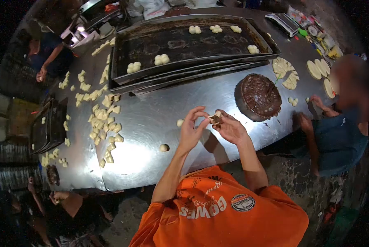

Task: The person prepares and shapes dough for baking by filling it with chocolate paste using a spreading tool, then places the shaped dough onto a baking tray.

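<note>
Dough piece (pixel 214 120) between left fingers (pixel 201 124) and right fingers (pixel 229 120)

1. Left hand (pixel 190 128) and right hand (pixel 232 127) pinch dough piece (pixel 214 119), brown inside showing, over table (pixel 178 99) near its front edge.
2. Bowl (pixel 243 106) of brown paste (pixel 261 96): right of hands, near front edge.
3. Tray stack (pixel 192 65) toward far edge.
</note>
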Motion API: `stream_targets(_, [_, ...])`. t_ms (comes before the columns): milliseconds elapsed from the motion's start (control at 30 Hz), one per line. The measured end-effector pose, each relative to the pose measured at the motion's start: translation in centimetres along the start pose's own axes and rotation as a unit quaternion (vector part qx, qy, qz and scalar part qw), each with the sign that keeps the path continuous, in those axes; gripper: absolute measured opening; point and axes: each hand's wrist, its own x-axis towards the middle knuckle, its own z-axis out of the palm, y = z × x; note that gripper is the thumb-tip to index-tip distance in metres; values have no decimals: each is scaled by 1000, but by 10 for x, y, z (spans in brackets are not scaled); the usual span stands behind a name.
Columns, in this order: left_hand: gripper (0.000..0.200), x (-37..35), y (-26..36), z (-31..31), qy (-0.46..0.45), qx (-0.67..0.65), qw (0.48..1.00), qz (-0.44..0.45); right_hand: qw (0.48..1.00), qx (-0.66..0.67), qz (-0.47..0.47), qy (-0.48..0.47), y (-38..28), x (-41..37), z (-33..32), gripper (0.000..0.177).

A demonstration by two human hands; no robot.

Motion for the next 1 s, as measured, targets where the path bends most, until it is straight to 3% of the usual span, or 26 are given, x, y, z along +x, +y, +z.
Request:
stream_targets(33, [38, -3, -2, -6, 39, -177, 981, -74, 1000, 2, 5, -3, 5, 1, 4, 27])
stream_targets(67, [38, -6, -5, -10, 77, -348, 923, -142, 1000, -6, 11, 15, 9, 3, 8, 29])
stream_targets(100, [38, -5, 3, -14, 93, -432, 887, -138, 999, -15, 16, 32, 11, 4, 16, 31])
stream_targets(133, [38, -5, 5, -18, 96, -429, 888, -135, 999, -14, 20, 28, 14, 5, 32, 31])
stream_targets(200, [42, -5, 8, -29, 98, -475, 868, -107, 989, -126, -71, 21, 23, 4, 69, 36])
stream_targets(233, [48, -5, 16, -32, 110, -426, 890, -121, 944, -290, -132, 82, 32, 8, 88, 39])
stream_targets(267, [48, -5, 24, -36, 112, -425, 890, -120, 945, -290, -130, 81, 34, 9, 92, 39])
stream_targets(367, [52, -5, 46, -49, 50, -308, 949, -48, 713, -626, -314, 38, 32, 12, 99, 32])
stream_targets(400, [52, -7, 47, -54, 52, -308, 949, -48, 713, -626, -313, 36, 26, 10, 102, 32])
stream_targets(467, [51, -11, 49, -61, 20, -140, 989, -30, 639, -723, -260, -35, 13, 5, 108, 34])
stream_targets(500, [51, -14, 52, -61, 23, -139, 990, -30, 546, -772, -314, -89, 4, 7, 109, 35])
stream_targets(533, [50, -18, 56, -61, 3, -73, 997, -29, 547, -771, -312, -91, 0, 6, 113, 35])
stream_targets(600, [49, -27, 58, -59, -17, -4, 999, -31, 669, -703, -223, -87, -5, 2, 124, 33])
stream_targets(633, [47, -30, 58, -53, -16, 7, 1000, -5, 695, -681, -220, -67, -4, 2, 127, 36])
stream_targets(733, [46, -37, 54, -44, -13, 27, 1000, 7, 678, -717, -142, -83, -8, 4, 120, 38])
stream_targets(833, [42, -40, 50, -37, 3, 14, 1000, 15, 654, -724, -199, -88, -5, 0, 122, 26])
stream_targets(900, [44, -44, 38, -30, 75, -200, 976, -42, 634, -733, -227, -91, -3, -1, 120, 21])
stream_targets(933, [44, -46, 36, -31, 76, -199, 976, -44, 643, -721, -243, -86, 0, 0, 117, 18])
stream_targets(1000, [43, -47, 31, -33, 24, -265, 953, -145, 653, -707, -260, -79, 9, 0, 114, 15])
